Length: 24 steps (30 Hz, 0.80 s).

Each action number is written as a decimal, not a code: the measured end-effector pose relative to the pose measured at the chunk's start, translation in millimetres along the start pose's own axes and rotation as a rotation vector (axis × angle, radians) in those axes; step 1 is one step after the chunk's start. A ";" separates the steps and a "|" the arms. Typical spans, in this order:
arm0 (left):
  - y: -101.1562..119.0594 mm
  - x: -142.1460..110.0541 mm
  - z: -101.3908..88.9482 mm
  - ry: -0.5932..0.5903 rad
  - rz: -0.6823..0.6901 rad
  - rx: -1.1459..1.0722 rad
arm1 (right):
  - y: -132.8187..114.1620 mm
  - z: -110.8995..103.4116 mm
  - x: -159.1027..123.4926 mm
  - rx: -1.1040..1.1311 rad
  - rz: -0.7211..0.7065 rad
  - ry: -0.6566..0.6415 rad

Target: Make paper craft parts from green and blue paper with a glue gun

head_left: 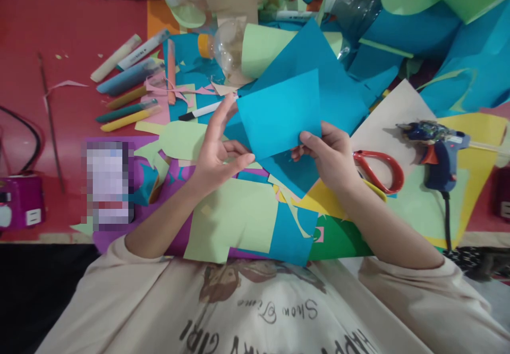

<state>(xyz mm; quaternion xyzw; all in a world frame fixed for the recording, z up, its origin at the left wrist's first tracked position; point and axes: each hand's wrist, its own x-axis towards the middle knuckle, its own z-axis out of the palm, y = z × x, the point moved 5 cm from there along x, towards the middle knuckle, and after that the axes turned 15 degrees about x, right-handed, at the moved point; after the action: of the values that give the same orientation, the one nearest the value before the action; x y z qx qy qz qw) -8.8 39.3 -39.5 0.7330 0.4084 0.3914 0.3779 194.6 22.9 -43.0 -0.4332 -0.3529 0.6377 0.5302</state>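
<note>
Above the table (24,51): pinching blue sheet (279,114) at near-right corner with right hand (332,154); bracketing left edge with left hand (216,156) (grip apart).

Smooth matt paper sheet (281,112); clear glossy plastic bottle (229,48).

one head-worn camera looks forward and down from close above.
</note>
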 end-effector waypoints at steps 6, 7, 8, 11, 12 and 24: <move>-8.0 2.8 -2.6 0.069 -0.034 -0.086 | -2.2 -2.2 0.5 -0.043 0.003 0.029; -7.9 2.6 -2.2 0.073 -0.062 -0.099 | -2.5 -2.8 0.4 -0.056 0.001 0.037; -7.3 2.4 -1.8 0.079 -0.089 -0.112 | -2.8 -3.6 0.2 -0.072 -0.002 0.049; -4.6 2.1 0.1 0.072 -0.161 -0.164 | -3.0 -6.2 -0.4 -0.117 -0.019 0.088; -4.2 2.3 0.7 0.063 -0.185 -0.186 | -2.7 -7.0 -0.5 -0.128 -0.024 0.098; -10.6 1.1 2.9 -0.004 -0.273 -0.023 | -5.3 -12.7 1.6 -0.211 -0.155 0.166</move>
<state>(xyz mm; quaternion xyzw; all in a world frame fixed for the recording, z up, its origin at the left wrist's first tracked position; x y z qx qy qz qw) -9.1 43.6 -49.7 0.6670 0.4991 0.3397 0.4367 208.2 25.4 -43.3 -0.5092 -0.4052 0.5165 0.5565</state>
